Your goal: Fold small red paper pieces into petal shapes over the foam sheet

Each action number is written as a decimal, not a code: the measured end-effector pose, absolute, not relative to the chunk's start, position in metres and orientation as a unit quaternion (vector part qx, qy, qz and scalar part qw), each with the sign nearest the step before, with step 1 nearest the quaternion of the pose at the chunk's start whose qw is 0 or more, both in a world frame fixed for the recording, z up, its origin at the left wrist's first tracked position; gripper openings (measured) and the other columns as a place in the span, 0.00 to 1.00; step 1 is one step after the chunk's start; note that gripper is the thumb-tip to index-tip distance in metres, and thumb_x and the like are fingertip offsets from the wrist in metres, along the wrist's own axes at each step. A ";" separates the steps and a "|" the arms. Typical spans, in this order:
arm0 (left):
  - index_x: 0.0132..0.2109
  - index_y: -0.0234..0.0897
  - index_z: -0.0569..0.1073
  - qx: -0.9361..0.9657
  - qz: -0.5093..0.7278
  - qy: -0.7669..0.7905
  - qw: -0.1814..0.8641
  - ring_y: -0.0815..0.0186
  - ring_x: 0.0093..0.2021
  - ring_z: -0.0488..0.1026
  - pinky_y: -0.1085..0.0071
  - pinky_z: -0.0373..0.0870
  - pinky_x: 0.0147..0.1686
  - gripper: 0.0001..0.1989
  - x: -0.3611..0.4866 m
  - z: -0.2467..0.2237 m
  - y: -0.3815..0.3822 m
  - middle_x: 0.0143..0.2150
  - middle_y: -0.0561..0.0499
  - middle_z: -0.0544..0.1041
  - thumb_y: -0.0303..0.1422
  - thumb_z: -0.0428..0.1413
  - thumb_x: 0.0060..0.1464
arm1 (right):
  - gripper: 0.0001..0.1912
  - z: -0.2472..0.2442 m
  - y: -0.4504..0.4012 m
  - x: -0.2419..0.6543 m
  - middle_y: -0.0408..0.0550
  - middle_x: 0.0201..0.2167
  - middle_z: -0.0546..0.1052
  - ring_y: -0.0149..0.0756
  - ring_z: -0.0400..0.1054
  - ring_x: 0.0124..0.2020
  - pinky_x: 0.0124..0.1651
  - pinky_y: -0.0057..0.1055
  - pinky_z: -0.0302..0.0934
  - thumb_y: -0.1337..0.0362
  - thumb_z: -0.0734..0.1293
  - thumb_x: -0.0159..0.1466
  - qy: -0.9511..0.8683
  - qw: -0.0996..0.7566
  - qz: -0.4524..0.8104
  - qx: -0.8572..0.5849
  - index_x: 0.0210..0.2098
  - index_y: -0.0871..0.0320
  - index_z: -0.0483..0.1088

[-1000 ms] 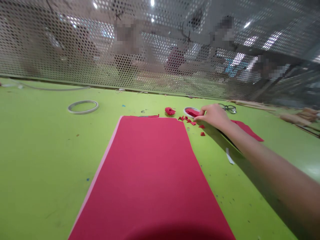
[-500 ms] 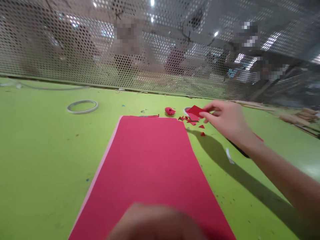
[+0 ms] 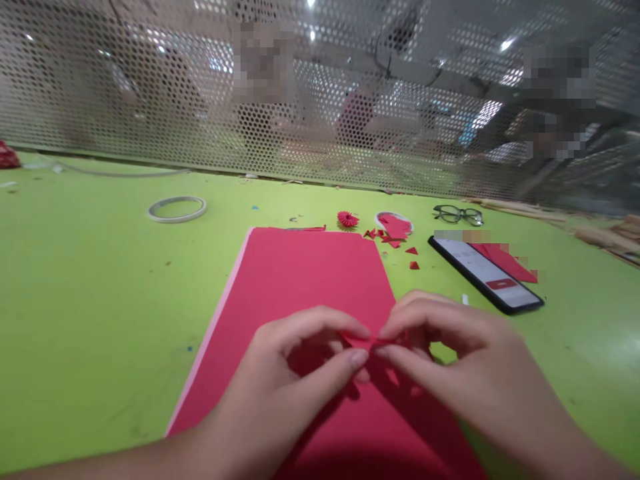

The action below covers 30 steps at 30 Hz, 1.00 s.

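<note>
"Right hand (image 3: 465, 340) has swung back from the round white ring (image 3: 411, 228) heaped with paper, and the left hand (image 3: 293, 363) has risen from the near edge of view to meet it!"

"And a slim black phone with a lit screen (image 3: 483, 270) has come clear of that arm. What's between the fingers?"

"One small red paper piece (image 3: 355, 340) — held over the big red rectangular paper sheet (image 3: 305, 277), toward its right side. Both hands share it."

"How's the grip?"

"Tight! Thumb and forefinger of each hand pinch down to little more than the paper itself, the two sets of fingertips nearly meeting. Its creases? Cannot tell, the fingers cover too much."

"So how far along are we?"

"Partway, judging by what lies about. Tiny red paper triangles (image 3: 411, 251), apparently folded, are scattered on the green bench (image 3: 100, 300) near the sheet's far right corner, and a round, spiky red paper rosette (image 3: 347, 219) sits just beyond its far edge, looking finished."

"And what's left?"

"Flat red paper pieces (image 3: 395, 224) lie in and over that ring, seemingly unfolded. The one in hand looks mid-fold — its shape not settled, I'd say."
</note>
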<state>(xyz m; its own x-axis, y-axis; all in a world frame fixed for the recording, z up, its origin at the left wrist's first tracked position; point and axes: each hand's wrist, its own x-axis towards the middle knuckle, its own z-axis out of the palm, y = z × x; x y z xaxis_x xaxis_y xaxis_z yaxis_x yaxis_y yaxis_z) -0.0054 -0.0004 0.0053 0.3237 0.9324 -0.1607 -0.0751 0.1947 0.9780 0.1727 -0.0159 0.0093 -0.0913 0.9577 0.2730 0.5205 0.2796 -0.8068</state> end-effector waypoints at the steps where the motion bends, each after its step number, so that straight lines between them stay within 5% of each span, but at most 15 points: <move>1: 0.42 0.37 0.79 0.508 0.401 0.439 0.623 0.60 0.27 0.79 0.68 0.76 0.32 0.12 -0.005 0.006 0.001 0.20 0.54 0.77 0.34 0.64 0.49 | 0.08 0.009 -0.017 0.172 0.40 0.22 0.76 0.32 0.69 0.22 0.24 0.27 0.61 0.70 0.71 0.58 -0.702 0.415 0.260 -0.518 0.24 0.51 0.76; 10: 0.33 0.39 0.82 0.579 0.406 0.465 0.532 0.58 0.32 0.80 0.68 0.77 0.34 0.04 -0.005 0.001 0.005 0.23 0.51 0.81 0.35 0.64 0.50 | 0.07 -0.007 -0.020 0.171 0.43 0.44 0.83 0.42 0.77 0.48 0.49 0.34 0.69 0.64 0.72 0.57 -0.659 0.405 0.313 -0.551 0.23 0.49 0.74; 15: 0.25 0.40 0.79 0.593 0.419 0.454 0.516 0.65 0.29 0.78 0.75 0.74 0.33 0.06 -0.009 -0.006 0.000 0.26 0.54 0.83 0.27 0.64 0.47 | 0.07 -0.005 -0.025 0.168 0.39 0.26 0.82 0.35 0.76 0.31 0.36 0.27 0.70 0.64 0.71 0.58 -0.622 0.435 0.346 -0.553 0.24 0.50 0.74; 24: 0.21 0.40 0.75 0.570 0.427 0.468 0.523 0.66 0.27 0.76 0.76 0.73 0.30 0.10 -0.011 -0.004 -0.001 0.23 0.56 0.79 0.26 0.68 0.42 | 0.06 0.002 -0.032 0.162 0.39 0.21 0.79 0.34 0.73 0.23 0.28 0.25 0.70 0.62 0.72 0.56 -0.566 0.446 0.345 -0.602 0.23 0.50 0.74; 28: 0.24 0.39 0.80 0.626 0.429 0.441 0.479 0.65 0.34 0.77 0.75 0.72 0.36 0.06 -0.012 -0.007 0.001 0.32 0.52 0.80 0.26 0.66 0.45 | 0.07 -0.002 -0.030 0.168 0.40 0.23 0.79 0.35 0.75 0.25 0.27 0.26 0.70 0.62 0.70 0.58 -0.590 0.442 0.336 -0.586 0.24 0.50 0.73; 30: 0.24 0.40 0.79 0.630 0.427 0.443 0.474 0.66 0.34 0.77 0.76 0.71 0.36 0.07 -0.012 -0.009 0.002 0.32 0.53 0.80 0.27 0.64 0.48 | 0.08 -0.006 -0.029 0.171 0.43 0.31 0.83 0.39 0.78 0.35 0.36 0.29 0.72 0.61 0.70 0.59 -0.618 0.441 0.309 -0.573 0.24 0.50 0.72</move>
<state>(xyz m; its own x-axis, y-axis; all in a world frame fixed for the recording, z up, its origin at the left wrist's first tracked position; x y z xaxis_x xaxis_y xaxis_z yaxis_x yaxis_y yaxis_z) -0.0120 0.0018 -0.0086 0.2432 0.9628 0.1181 0.1523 -0.1581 0.9756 0.1708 -0.0286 -0.0060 0.0456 0.9806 0.1907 0.4358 0.1522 -0.8871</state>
